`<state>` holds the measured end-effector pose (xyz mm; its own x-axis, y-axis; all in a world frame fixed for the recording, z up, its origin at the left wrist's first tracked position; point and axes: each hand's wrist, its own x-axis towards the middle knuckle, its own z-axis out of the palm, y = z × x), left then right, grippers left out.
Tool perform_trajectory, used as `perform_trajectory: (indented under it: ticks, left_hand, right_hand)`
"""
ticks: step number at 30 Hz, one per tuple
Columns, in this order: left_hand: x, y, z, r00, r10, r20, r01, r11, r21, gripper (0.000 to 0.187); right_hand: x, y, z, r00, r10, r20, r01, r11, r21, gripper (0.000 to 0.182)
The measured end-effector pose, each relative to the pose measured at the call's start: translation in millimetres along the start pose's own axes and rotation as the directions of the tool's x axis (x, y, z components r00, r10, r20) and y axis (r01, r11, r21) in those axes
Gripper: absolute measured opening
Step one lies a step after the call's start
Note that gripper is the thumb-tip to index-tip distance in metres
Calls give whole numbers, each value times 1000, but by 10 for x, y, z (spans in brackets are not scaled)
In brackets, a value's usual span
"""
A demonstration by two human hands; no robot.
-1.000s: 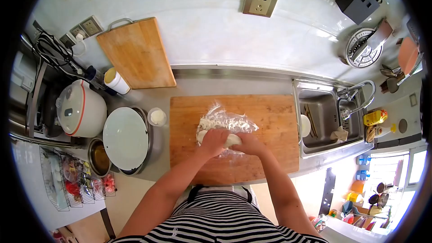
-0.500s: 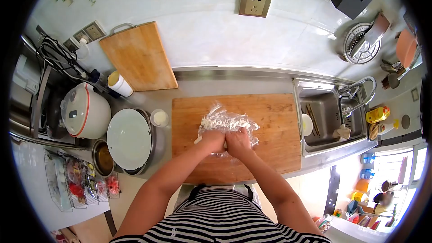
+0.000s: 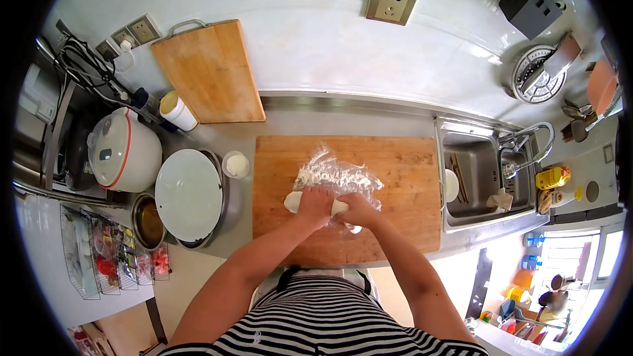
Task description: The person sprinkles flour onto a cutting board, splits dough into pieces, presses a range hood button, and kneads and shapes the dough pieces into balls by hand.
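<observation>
A pale roll of dough [image 3: 292, 202] lies across a large wooden board [image 3: 409, 191]. My left hand [image 3: 315, 204] is closed over its middle, fingers together on top, and the left end sticks out beyond it. At the right part of the dough, my right hand [image 3: 357, 209] grips with curled fingers; a short stretch of dough shows between the hands. A small white bit also peeks out below the right hand. Just behind the hands spreads crumpled clear plastic film [image 3: 339, 175] dusted with white flour.
Left of the board stand a small cup of white powder [image 3: 235, 165], a large white lid-like dish [image 3: 188, 194] and a rice cooker [image 3: 125, 150]. A sink [image 3: 468, 151] with chopsticks borders the right side. Another cutting board [image 3: 211, 72] leans on the wall.
My hands have moved apart from being pressed together. The left hand now lies flatter over the dough, and more of the dough shows. The camera view has shifted slightly.
</observation>
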<state>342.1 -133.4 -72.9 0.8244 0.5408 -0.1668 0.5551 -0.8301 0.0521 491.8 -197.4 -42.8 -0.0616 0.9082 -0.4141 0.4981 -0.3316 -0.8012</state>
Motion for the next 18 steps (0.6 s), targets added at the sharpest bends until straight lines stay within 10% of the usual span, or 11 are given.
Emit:
perform_trajectory:
  ticks: [6,9,12,15,18]
  left_hand:
    - [13,24,66,1000,-6,4,6,1000,-29,29]
    - [31,1,257,999,-4,-51,2,999,-39,35]
    - [73,-101,63,993,-120,3,117,961,-250,44]
    - [201,-329,-243,943,-230,242,321,822,-470,67]
    - [242,-510,-275,916,-315,250,402,723,-562,111]
  right_hand:
    - [-121,-192,-32,997,68,-37,-50,930,365,24]
    - [-190,-387,-290,998,3,-63,44,685,727,29]
    - [-182,-423,-521,976,7,-218,150,704,694,34]
    - [-17,-198,-513,911,-2,-413,117,961,251,50]
    - [109,83,-353,905,148,-398,-206,972,-108,70]
